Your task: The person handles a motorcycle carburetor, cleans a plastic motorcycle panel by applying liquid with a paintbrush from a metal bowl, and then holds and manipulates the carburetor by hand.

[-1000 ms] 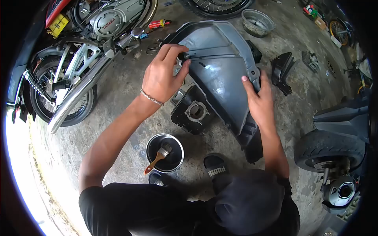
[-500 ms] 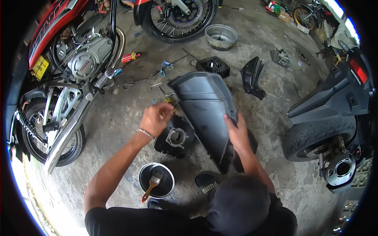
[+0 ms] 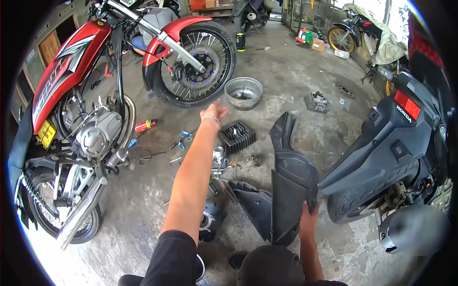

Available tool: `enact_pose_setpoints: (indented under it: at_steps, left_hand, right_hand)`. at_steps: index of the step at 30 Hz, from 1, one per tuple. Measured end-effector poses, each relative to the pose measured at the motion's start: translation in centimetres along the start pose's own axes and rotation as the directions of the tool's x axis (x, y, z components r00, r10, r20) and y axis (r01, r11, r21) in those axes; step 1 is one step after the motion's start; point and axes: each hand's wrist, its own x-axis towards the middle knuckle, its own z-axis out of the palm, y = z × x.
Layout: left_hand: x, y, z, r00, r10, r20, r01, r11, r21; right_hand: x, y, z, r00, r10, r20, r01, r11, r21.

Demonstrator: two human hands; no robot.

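Note:
My left hand [image 3: 214,112] reaches far forward, its fingers stretched out and nothing seen in it, just left of a metal basin [image 3: 244,101] by the red motorcycle's front wheel. My right hand [image 3: 308,217] grips the right edge of a large dark plastic panel [image 3: 293,190], which is held up near my body. Left of this panel is another dark, pointed plastic piece [image 3: 255,204]. A finned black engine part [image 3: 237,137] lies on the floor below the basin. Behind my left forearm a round-holed engine part [image 3: 208,220] is partly hidden.
A red motorcycle [image 3: 95,131] stands at the left, and a dark one [image 3: 381,138] at the right. Pliers [image 3: 151,156], a red can [image 3: 144,125] and a black bracket [image 3: 284,129] lie on the floor. A person [image 3: 155,24] is partly visible behind the red motorcycle.
My left hand has left the panel and stretched forward to the basin. The panel in my right hand has turned more upright and moved lower. The view has tilted up, showing more of the workshop.

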Motion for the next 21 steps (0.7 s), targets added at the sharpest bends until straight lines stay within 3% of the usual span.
enact_pose_setpoints:
  at_steps: [1,3,4,6,8,9,11,13,14,16,17,21]
  left_hand:
    - [0.6,-0.5,0.3,0.998,-0.005,-0.056,0.007,0.999,0.036]
    - [-1.2,-1.0,-1.2,0.992,-0.031,0.119,0.007,0.980,0.200]
    - [-2.2,-1.1,-2.7,0.994,-0.037,0.105,0.015,0.978,0.206]
    - [-4.4,-0.8,-6.2,0.957,-0.023,0.289,-0.150,0.813,0.562]
    - [-7.7,0.5,-9.8,0.895,-0.005,0.446,-0.373,0.541,0.754]
    - [-9.4,1.1,-11.6,0.899,-0.010,0.437,-0.363,0.541,0.759]
    - [-13.5,2.4,-15.1,0.761,-0.157,0.629,-0.456,0.560,0.691]
    - [-19.0,4.4,-16.5,0.652,-0.216,0.727,-0.434,0.679,0.592]
    - [-21.7,5.3,-16.4,0.671,-0.215,0.709,-0.425,0.673,0.606]
    - [-26.3,7.0,-15.6,0.771,-0.088,0.631,-0.125,0.950,0.285]
    - [-27.7,8.5,-15.8,0.786,-0.065,0.615,-0.144,0.948,0.285]
    - [-31.2,13.3,-16.9,0.950,0.080,0.300,-0.110,0.990,0.087]
  right_hand:
    - [0.0,0.0,-0.2,0.999,0.016,0.032,-0.016,1.000,0.006]
    - [-0.3,-0.7,0.1,0.999,-0.003,0.049,0.003,1.000,-0.009]
    - [-0.4,-1.1,0.8,0.997,-0.031,0.065,0.032,0.999,-0.015]
    - [-0.7,-2.0,2.2,0.992,-0.088,0.090,0.090,0.996,-0.020]
    - [-0.7,-2.9,3.5,0.976,-0.136,0.171,0.146,0.988,-0.046]
    - [-0.9,-4.3,4.4,0.976,-0.128,0.178,0.139,0.989,-0.051]
    - [-2.0,-7.8,6.7,0.931,-0.248,0.268,0.278,0.957,-0.080]
    - [-2.7,-9.5,9.4,0.836,-0.463,0.296,0.478,0.878,0.023]
    - [-3.3,-10.4,10.9,0.834,-0.453,0.316,0.467,0.884,0.034]
    - [-4.9,-12.2,13.8,0.602,-0.741,0.297,0.783,0.621,-0.039]
    - [-5.7,-12.9,15.1,0.590,-0.746,0.308,0.786,0.619,-0.007]
    - [-9.7,-14.2,18.9,0.089,-0.940,0.330,0.995,0.097,0.010]
